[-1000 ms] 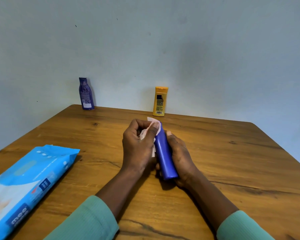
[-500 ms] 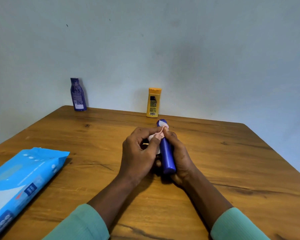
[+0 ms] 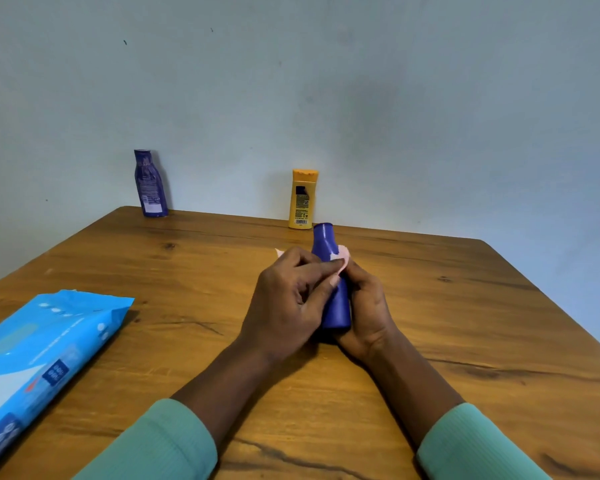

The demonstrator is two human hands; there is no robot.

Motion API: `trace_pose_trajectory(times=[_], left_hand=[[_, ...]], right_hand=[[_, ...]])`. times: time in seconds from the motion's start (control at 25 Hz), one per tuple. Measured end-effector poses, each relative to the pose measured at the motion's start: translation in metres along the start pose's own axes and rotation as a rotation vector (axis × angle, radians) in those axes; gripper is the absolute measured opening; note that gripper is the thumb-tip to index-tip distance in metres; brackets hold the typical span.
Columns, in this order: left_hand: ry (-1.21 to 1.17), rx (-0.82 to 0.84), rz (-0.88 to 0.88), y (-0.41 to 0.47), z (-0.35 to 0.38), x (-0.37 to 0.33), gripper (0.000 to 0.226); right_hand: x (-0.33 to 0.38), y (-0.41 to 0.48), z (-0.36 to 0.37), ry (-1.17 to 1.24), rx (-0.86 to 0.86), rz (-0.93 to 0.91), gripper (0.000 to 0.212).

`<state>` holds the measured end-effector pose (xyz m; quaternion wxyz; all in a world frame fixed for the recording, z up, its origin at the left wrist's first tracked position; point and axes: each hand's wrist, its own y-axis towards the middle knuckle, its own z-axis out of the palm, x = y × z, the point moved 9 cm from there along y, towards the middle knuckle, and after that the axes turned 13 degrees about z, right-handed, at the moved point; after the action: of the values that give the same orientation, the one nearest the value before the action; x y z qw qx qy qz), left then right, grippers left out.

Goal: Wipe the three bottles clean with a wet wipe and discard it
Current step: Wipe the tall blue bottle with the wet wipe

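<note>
A plain blue bottle (image 3: pixel 333 306) is held over the middle of the table, its cap end pointing away from me. My right hand (image 3: pixel 366 308) grips its body from the right and below. My left hand (image 3: pixel 291 299) presses a pale wet wipe (image 3: pixel 342 255) against the bottle's neck with curled fingers; most of the wipe is hidden under that hand. A purple bottle (image 3: pixel 149 183) stands upright at the table's far left edge by the wall. A yellow bottle (image 3: pixel 303 199) stands upright at the far edge, just behind the held bottle.
A blue pack of wet wipes (image 3: pixel 39 362) lies on the wooden table (image 3: pixel 465 306) at the near left. A pale wall runs right behind the table's far edge.
My left hand has slid the wipe down from the cap, which is now bare, to the bottle's neck. The bottle stays in my right hand.
</note>
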<state>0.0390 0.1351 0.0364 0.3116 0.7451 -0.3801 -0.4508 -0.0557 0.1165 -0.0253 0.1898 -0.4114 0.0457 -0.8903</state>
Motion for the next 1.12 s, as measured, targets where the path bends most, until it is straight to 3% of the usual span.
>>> trace_pose_trajectory(times=[0.2,0.44,0.56,0.64,0.88,1.04,1.12], left_hand=[[0.067,-0.218,-0.218,0.001,-0.037,0.035,0.026],[0.075,0.046,0.051,-0.001,0.001,-0.007,0.019],[0.040,-0.092,-0.076,0.007,-0.018,0.018,0.021],[0.036,-0.174,-0.153,0.004,-0.029,0.026,0.020],[0.072,0.090,0.033,-0.011,0.006,-0.014,0.021],[0.065,-0.170,-0.092,-0.001,-0.028,0.016,0.027],[0.066,-0.194,-0.119,-0.005,-0.027,0.013,0.025]], right_hand=[[-0.002,-0.001,-0.004,-0.092,-0.070,0.010,0.046],[0.003,0.001,-0.004,0.050,-0.016,-0.022,0.047],[0.000,0.002,-0.004,0.038,-0.041,0.004,0.039],[-0.003,0.003,-0.006,0.003,-0.072,0.017,0.049],[0.005,0.005,-0.017,0.163,-0.065,0.018,0.051],[0.002,0.003,-0.013,0.041,-0.117,0.001,0.046],[0.001,0.004,-0.016,0.039,-0.158,-0.024,0.046]])
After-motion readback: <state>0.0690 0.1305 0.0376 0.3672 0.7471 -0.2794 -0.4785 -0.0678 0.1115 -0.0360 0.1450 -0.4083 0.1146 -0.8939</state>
